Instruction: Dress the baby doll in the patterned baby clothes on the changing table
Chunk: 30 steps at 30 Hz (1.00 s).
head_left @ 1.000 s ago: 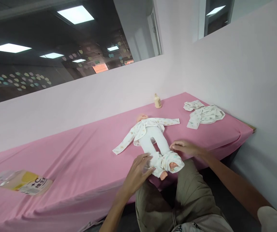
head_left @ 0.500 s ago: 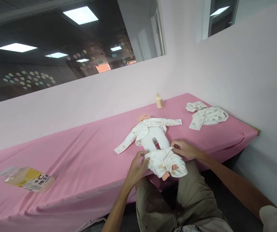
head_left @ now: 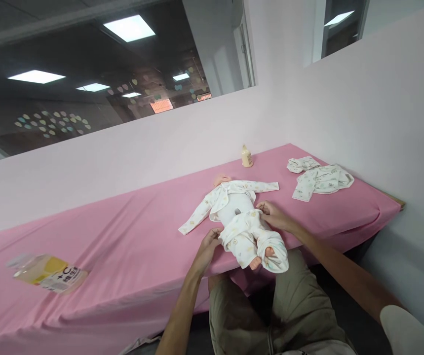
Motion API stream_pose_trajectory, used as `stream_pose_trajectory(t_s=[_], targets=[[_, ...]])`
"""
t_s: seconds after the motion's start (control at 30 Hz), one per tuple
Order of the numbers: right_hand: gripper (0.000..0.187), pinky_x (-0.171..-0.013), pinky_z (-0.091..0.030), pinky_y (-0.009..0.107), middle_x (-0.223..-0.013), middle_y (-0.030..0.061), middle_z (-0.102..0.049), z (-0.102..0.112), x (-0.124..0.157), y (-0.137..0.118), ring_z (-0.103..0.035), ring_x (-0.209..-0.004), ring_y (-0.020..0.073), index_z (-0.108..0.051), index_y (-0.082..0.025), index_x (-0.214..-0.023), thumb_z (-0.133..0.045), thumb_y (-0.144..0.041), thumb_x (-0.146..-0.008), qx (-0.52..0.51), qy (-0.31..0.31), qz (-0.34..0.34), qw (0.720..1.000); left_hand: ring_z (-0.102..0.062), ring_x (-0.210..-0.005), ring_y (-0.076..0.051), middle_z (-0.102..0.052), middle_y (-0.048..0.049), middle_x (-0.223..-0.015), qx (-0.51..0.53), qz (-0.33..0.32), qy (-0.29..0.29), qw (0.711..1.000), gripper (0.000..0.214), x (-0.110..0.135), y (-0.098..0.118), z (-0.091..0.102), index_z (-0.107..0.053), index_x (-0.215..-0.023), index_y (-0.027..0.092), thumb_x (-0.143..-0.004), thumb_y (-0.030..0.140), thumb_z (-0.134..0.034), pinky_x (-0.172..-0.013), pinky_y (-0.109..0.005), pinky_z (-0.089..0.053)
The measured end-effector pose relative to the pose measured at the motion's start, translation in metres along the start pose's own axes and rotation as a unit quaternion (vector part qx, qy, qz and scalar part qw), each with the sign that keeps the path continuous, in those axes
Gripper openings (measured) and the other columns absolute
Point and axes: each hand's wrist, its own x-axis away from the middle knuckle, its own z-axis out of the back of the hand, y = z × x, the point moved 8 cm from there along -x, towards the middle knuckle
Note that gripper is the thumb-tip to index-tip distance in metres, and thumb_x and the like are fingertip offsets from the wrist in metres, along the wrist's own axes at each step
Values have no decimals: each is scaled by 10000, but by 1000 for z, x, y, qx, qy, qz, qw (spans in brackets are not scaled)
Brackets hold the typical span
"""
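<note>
While the doll (head_left: pixel 236 203) is lying on its back on the pink-covered tabletop (head_left: pixel 130 246), feet toward me at the near edge, I am gripping its patterned pants (head_left: pixel 247 230) with both hands, one at each side of the waistband. My left hand (head_left: pixel 208 246) is pinching the side nearer the tabletop's left end, thumb and fingers drawn together on the cloth. My right hand (head_left: pixel 274 217) is holding the opposite side, its fingers curling in at the band. The waistband is lying across the tops of the doll's legs, and the white torso is showing above it. One foot is poking out of the pants leg on my left; the other is showing inside the loose, bunched cuff on my right, which is reaching the near edge.

Over the doll's chest, a patterned white top (head_left: pixel 234 187) is parting at the front, its sleeves stretching out to either side. A small pale bottle (head_left: pixel 247 158) is standing by the far edge, toward the far right corner. Along the right edge, patterned clothes (head_left: pixel 323 178) are lying in a loose heap. Well off to the left, a large bottle (head_left: pixel 51 272) is showing a yellow-and-white label. My khaki trousers (head_left: pixel 241 315) are coming up just beneath the near edge.
</note>
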Motion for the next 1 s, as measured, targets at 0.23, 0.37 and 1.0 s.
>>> stream_pose_trajectory(t_s=[0.23, 0.37, 1.0], targets=[[259, -748, -449, 313, -897, 25, -628, 1, -4, 9, -569, -810, 166, -596, -187, -895, -711, -275, -680, -40, -178, -71, 981, -577, -1023, -201, -633, -51, -1079, -73, -5, -55, 996, 296, 6, 5, -9, -577, -1040, 187, -774, 310, -619, -897, -332, -449], [165, -595, -351, 270, -697, -29, -519, 2, -12, 6, -449, -634, 123, -528, -179, -734, -654, -281, -706, 75, -162, -39, 983, -580, -867, -169, -640, -28, -940, -86, -5, -45, 995, 223, 3, 3, -10, -584, -941, 175, -803, 350, -609, -791, -296, -454], [290, -697, -427, 285, -893, 40, -661, -8, -29, -44, -573, -792, 165, -642, -171, -885, -541, -441, -856, 92, -97, -1, 991, -618, -1020, -176, -687, -72, -1013, 259, 66, 172, 948, 168, -79, -21, 42, -628, -933, 154, -883, 259, -507, -927, -289, -474]])
